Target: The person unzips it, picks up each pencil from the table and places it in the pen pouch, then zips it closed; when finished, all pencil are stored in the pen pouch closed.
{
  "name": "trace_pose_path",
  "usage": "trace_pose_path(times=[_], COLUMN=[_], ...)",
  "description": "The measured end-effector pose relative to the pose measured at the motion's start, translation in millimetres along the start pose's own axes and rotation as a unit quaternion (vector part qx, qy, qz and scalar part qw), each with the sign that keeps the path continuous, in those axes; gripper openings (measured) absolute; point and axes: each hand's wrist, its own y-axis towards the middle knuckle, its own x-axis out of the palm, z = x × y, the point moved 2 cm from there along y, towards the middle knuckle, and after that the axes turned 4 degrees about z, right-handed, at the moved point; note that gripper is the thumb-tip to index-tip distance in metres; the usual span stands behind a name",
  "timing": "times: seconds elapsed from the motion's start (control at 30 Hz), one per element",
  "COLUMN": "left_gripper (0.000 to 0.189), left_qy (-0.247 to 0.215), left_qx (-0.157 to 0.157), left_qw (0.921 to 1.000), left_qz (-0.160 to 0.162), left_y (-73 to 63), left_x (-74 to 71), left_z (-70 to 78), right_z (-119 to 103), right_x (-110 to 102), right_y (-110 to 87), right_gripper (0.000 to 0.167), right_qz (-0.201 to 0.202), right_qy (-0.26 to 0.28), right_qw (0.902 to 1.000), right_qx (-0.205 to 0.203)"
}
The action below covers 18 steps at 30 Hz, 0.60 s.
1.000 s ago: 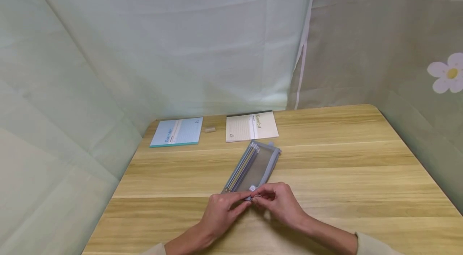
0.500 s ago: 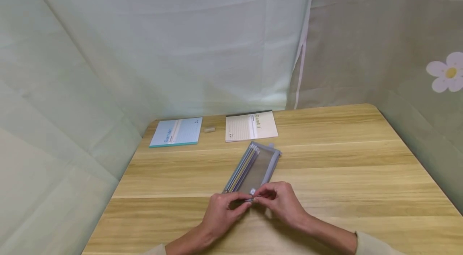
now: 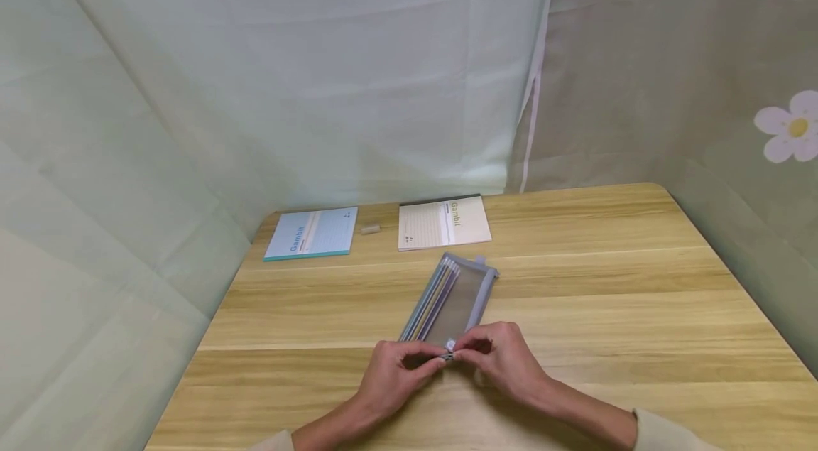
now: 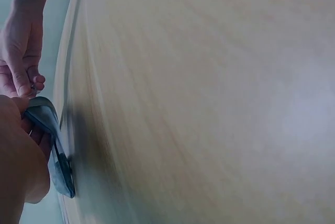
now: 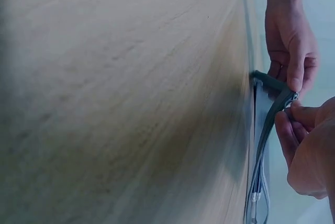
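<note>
A translucent grey zip pencil case (image 3: 469, 291) lies slanted on the table in the head view. Several pencils (image 3: 431, 300) show through it along its left side. My left hand (image 3: 395, 374) pinches the near end of the case between thumb and forefinger. Close against it, the right hand (image 3: 508, 359) pinches the same raised end at the zip, beside a small round white tag (image 3: 450, 344). The fingertips of both hands nearly meet, and they cover the zip pull. From the right wrist, the case's edge (image 5: 269, 122) appears lifted and bent up toward the fingers.
A blue notebook (image 3: 311, 233) lies at the table's back left. To its right are a small pale eraser-like block (image 3: 371, 229) and a cream notebook (image 3: 444, 224) beyond the case. Curtains (image 3: 383, 82) hang behind the wooden table (image 3: 607, 295).
Both hands and the near end of the pencil case have shifted slightly right. The case has slid a little toward me. Both hands keep their pinch; the notebooks lie as before.
</note>
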Motion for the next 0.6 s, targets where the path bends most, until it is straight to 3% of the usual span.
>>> trace_pose_path(times=[0.3,0.6], left_gripper=[0.01,0.012], left_qy=[-0.023,-0.015], left_qx=[0.016,0.027], left_qw=[0.9996,0.9993], left_qz=[0.007,0.023], left_y=[0.3,-0.7], left_x=[1.8,1.5], left_z=[2.7,5.8], right_z=[0.8,-3.2], right_x=[-3.1,-5.3], right_y=[3.0,5.9], right_gripper=[0.009,0.009], right_qz=[0.007,0.008], right_qy=[0.011,0.011], right_qw=[0.9997,0.9995], right_qx=[0.022,0.029])
